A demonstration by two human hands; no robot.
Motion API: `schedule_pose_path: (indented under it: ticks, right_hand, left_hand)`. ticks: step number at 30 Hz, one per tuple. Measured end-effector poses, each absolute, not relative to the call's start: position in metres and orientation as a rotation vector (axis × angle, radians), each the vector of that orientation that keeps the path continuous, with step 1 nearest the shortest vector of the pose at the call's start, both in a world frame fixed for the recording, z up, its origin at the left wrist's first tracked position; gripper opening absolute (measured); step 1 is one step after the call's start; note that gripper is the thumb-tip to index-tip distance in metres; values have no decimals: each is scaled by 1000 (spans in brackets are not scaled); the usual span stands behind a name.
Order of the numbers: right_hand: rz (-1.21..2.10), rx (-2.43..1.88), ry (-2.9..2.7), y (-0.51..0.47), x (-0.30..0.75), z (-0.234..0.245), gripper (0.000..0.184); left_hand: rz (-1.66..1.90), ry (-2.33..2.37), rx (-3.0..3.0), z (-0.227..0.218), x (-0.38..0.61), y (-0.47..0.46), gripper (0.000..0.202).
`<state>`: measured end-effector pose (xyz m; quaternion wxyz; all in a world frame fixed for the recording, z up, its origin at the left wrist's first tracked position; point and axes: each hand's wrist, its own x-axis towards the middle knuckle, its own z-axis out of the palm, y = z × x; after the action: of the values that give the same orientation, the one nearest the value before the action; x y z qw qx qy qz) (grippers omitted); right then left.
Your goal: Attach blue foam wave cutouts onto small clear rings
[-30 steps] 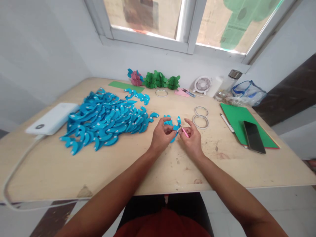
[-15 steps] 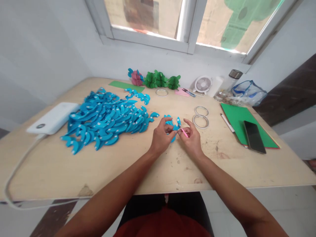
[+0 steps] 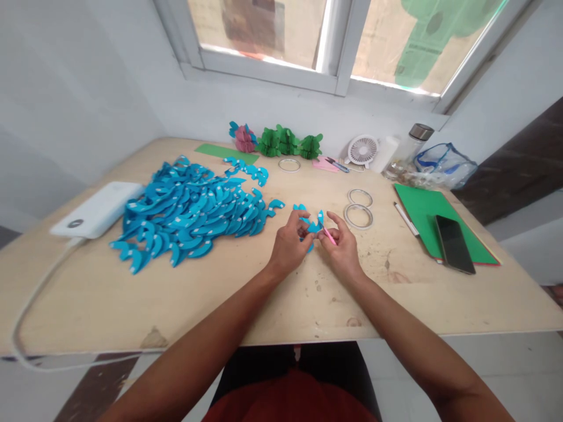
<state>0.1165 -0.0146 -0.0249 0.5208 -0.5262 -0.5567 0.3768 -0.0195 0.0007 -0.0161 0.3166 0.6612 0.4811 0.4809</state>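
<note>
My left hand (image 3: 289, 246) pinches a small stack of blue curved paper pieces (image 3: 310, 223) just above the wooden table (image 3: 264, 293). Right beside it, my right hand (image 3: 342, 249) grips a thin pink tool (image 3: 328, 235), its tip touching the blue pieces. The two hands meet near the table's middle. A large heap of the same blue paper cut-outs (image 3: 189, 211) lies to the left of my hands.
A white power bank (image 3: 97, 209) with a cable lies at the far left. Tape rings (image 3: 358, 215), a pen (image 3: 405, 218), green sheets (image 3: 440, 225) and a black phone (image 3: 454, 243) lie to the right. Green and pink paper ornaments (image 3: 281, 140), a small fan (image 3: 362, 150) and a bottle (image 3: 407, 146) line the wall.
None in the hands' grip; both hands stay together on the blue pieces, with only a slight shift of the view.
</note>
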Motion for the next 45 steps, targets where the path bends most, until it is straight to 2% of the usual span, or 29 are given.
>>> schedule_pose_path:
  ticks: [12,25,36,45]
  right_hand:
    - [1038,-1196,-1238,-18,113,-17,58]
    - [919,-1187,-1282,-20,113,-13,51]
    - [905,-1199,-1283,-19,114,-13,48]
    - [877,-1199,-1325,-17,114,-18,53]
  left_hand:
    - [1338,1252,1584,-12,-21,4,32]
    - [1322,1165,1302,-5,-24,7,30]
    - [1292,1103,1122,0,-24,5,36]
    - [1281,1116,1151,0,-21,5,37]
